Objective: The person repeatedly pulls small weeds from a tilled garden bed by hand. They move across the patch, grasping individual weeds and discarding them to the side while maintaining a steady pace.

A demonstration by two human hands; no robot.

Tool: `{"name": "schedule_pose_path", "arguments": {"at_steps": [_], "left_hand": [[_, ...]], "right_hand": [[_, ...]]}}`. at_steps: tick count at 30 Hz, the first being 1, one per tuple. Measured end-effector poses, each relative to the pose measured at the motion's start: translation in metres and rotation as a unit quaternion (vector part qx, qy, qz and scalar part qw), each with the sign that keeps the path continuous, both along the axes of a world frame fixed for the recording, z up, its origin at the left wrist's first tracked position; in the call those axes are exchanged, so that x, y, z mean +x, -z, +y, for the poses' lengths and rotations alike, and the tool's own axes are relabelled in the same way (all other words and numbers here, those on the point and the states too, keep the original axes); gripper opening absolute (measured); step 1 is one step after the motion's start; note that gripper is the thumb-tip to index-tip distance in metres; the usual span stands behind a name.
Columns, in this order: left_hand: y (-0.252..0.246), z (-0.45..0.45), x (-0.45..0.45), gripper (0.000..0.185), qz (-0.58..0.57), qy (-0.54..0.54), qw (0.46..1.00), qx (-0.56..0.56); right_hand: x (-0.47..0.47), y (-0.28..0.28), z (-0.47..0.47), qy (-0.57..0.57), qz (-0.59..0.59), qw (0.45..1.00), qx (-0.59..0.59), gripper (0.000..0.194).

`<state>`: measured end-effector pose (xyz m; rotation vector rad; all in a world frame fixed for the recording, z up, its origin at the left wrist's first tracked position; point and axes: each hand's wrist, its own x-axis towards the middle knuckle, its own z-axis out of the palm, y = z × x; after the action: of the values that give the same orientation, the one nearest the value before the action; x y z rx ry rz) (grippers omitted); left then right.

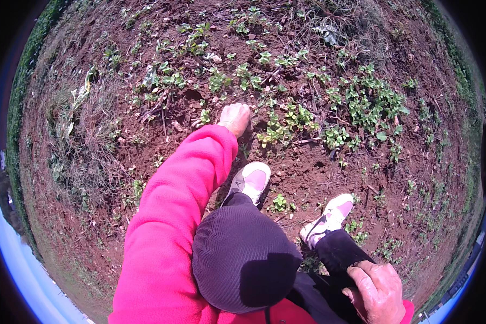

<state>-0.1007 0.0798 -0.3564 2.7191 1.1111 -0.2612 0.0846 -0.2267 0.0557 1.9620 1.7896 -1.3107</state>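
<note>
My left hand (235, 117), at the end of a bright pink fleece sleeve (174, 190), reaches down to the reddish soil among low green plants. Its fingers point away from the camera, so whether they hold anything is hidden. Just right of it grows a leafy clump of weeds (289, 123). At lower right my right hand (376, 289) rests by the dark trouser leg over my knee, fingers bent; nothing can be seen in it. A dark ribbed knit cap (243, 255) fills the lower middle of the view, hiding part of the legs.
Two white and pink shoes (253, 180) stand on the soil. A larger green clump (368, 101) grows at right. Dry uprooted grass (91, 162) lies at left, more (356, 32) at upper right. A small hole (192, 95) opens beyond the left hand.
</note>
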Motion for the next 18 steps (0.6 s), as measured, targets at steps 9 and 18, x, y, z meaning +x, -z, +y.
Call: {"name": "schedule_pose_path", "arguments": {"at_steps": [9, 18], "left_hand": [[-0.008, 0.012, 0.009, 0.022, -0.017, -0.190, 0.974, -0.122], [-0.010, 0.001, 0.010, 0.017, -0.015, -0.102, 0.992, -0.073]], "right_hand": [[-0.004, -0.008, -0.007, 0.000, 0.008, 0.997, 0.071, 0.045], [-0.011, -0.013, -0.007, -0.006, -0.024, 0.999, 0.037, 0.038]]}}
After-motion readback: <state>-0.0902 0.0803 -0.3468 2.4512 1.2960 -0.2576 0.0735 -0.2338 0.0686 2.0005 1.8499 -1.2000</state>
